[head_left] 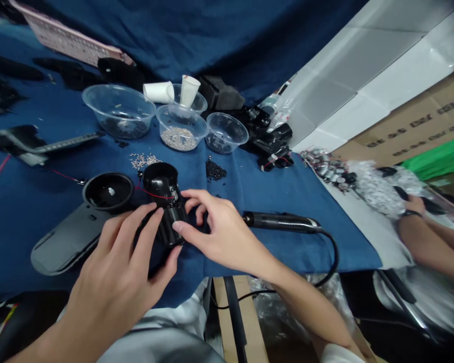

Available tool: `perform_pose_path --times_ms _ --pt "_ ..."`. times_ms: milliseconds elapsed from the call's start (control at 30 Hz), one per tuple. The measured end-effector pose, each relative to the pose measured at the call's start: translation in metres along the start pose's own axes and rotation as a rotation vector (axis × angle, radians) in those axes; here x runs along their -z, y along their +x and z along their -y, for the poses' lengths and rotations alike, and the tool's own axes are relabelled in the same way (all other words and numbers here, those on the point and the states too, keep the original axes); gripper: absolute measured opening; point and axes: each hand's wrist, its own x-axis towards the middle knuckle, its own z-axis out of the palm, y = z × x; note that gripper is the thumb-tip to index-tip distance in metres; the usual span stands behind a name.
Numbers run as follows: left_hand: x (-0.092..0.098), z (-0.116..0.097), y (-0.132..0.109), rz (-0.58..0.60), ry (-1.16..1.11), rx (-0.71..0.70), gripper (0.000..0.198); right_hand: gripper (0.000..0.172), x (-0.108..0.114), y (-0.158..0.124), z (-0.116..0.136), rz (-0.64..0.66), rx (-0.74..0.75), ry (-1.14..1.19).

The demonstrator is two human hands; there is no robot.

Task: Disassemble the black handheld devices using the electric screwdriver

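A black plastic housing (162, 181), open on its upper face, lies on the blue cloth between my two hands. My left hand (124, 257) grips its left and lower side with fingers and thumb. From the right, my right hand (219, 227) holds the same housing, thumb on its lower part and fingers at its right edge. A thin red wire (155, 194) crosses the housing and runs left toward a grey casing with a round black cup (109, 191). That grey casing (64, 239) lies partly behind my left hand.
Small screws (143, 160) and black bits (215, 170) lie in piles beyond the housing. Clear bowls (119, 111) and paper cups (189, 91) stand behind. To the right are a corded electric screwdriver (282, 222), black parts (272, 143) and another person's arm (427, 237).
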Motion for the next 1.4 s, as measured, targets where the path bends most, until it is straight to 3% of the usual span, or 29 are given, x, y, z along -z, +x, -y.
perform_pose_path --times_ms 67,200,400,500,667,733,933,1400 --pt "0.004 0.000 0.002 -0.007 -0.013 0.045 0.037 0.054 0.002 0.007 0.003 0.128 -0.138 0.127" --pt "0.012 0.004 0.006 -0.029 0.062 0.172 0.020 0.054 0.004 0.016 0.004 0.245 -0.221 0.498" --pt "0.022 0.009 0.012 0.061 0.089 0.388 0.035 0.055 0.008 0.021 0.005 0.328 -0.269 0.622" --pt "0.022 0.009 0.015 0.057 -0.102 0.563 0.030 0.053 0.008 0.025 0.006 0.376 -0.189 0.573" --pt "0.021 0.012 0.020 0.027 -0.545 0.841 0.037 0.036 -0.002 0.029 0.008 0.352 0.085 0.414" --pt "0.022 0.013 0.020 -0.001 -0.602 0.856 0.037 0.028 -0.008 0.028 0.009 0.301 0.162 0.382" --pt "0.025 0.008 0.016 -0.076 -0.539 0.781 0.022 0.038 -0.016 0.025 0.009 0.180 0.194 0.395" --pt "0.021 0.010 -0.002 -0.057 -0.427 0.771 0.025 0.034 -0.014 0.024 0.003 0.129 0.357 0.352"
